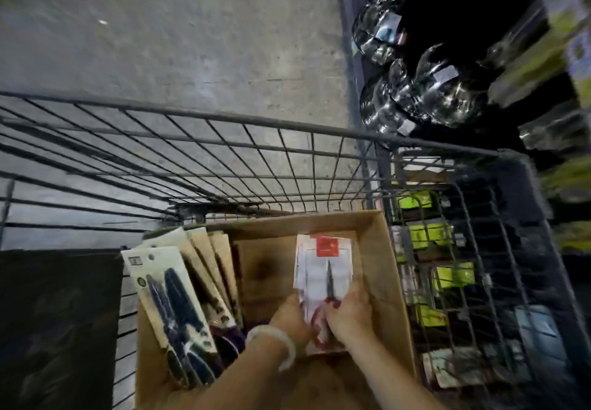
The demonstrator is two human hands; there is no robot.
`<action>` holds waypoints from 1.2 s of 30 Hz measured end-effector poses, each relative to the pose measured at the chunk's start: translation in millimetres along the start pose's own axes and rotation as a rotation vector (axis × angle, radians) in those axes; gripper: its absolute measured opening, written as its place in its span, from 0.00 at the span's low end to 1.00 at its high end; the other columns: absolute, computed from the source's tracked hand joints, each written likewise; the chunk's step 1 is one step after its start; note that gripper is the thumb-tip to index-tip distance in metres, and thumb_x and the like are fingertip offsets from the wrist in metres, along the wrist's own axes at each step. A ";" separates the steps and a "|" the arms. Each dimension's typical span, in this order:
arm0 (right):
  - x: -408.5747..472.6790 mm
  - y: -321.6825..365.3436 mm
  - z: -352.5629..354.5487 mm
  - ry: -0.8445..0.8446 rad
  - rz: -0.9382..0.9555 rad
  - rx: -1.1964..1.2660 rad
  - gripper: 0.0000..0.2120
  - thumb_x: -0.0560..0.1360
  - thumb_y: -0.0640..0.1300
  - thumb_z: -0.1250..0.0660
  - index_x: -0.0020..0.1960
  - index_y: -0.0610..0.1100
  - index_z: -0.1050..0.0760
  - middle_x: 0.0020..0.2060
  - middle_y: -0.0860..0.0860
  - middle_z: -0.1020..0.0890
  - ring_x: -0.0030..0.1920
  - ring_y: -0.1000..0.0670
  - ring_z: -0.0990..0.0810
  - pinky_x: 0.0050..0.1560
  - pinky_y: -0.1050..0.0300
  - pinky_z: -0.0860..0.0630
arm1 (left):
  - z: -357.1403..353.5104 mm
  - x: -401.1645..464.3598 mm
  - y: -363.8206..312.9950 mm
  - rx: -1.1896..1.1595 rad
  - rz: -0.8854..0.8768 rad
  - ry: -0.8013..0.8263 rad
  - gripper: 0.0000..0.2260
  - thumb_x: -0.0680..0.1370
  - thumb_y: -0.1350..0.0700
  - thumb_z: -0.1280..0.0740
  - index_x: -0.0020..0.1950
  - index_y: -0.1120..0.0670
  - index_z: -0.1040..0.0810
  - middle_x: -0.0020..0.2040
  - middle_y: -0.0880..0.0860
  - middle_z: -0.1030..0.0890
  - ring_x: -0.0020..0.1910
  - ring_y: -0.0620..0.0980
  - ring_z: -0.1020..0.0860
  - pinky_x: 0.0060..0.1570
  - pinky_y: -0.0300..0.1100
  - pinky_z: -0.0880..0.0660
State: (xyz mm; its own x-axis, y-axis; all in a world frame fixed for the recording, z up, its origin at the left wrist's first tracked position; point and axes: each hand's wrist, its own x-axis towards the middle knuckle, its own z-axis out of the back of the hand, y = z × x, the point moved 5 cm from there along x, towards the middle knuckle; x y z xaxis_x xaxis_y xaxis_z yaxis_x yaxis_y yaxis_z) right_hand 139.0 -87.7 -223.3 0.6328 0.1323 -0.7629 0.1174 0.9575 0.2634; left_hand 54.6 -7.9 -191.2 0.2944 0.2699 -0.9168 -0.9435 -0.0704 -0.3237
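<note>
Both hands hold a stack of white carded packs of red-handled scissors [323,269] over an open cardboard box [380,259]. My left hand [289,320], with a pale bangle on its wrist, grips the stack's lower left edge. My right hand [350,313] grips its lower right edge, fingers curled over the scissor handles. Leaning along the box's left side are several brown and white carded packs of dark-handled scissors [177,307].
The box sits inside a grey wire cart [224,141] on a concrete floor [192,41]. A dark flat panel [54,320] lies at the left. At the right stand store shelves with shiny wrapped goods [425,89] and green-labelled packs [428,233].
</note>
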 end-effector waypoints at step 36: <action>-153.5 5.3 127.6 -0.184 0.355 0.737 0.08 0.75 0.34 0.35 0.52 0.43 0.28 0.46 0.46 0.19 0.41 0.51 0.22 0.36 0.67 0.25 | 60.8 -169.2 -22.2 -0.574 -0.294 -0.389 0.10 0.82 0.56 0.45 0.57 0.58 0.27 0.42 0.54 0.21 0.37 0.49 0.22 0.33 0.41 0.26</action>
State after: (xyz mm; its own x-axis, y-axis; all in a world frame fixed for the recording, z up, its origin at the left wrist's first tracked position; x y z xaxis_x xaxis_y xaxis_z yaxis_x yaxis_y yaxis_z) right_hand 140.2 -135.6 -29.4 0.8337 0.2891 -0.4705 0.3176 0.4458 0.8369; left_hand 16.6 6.5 -14.7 0.3466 0.6672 -0.6594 -0.5753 -0.4040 -0.7112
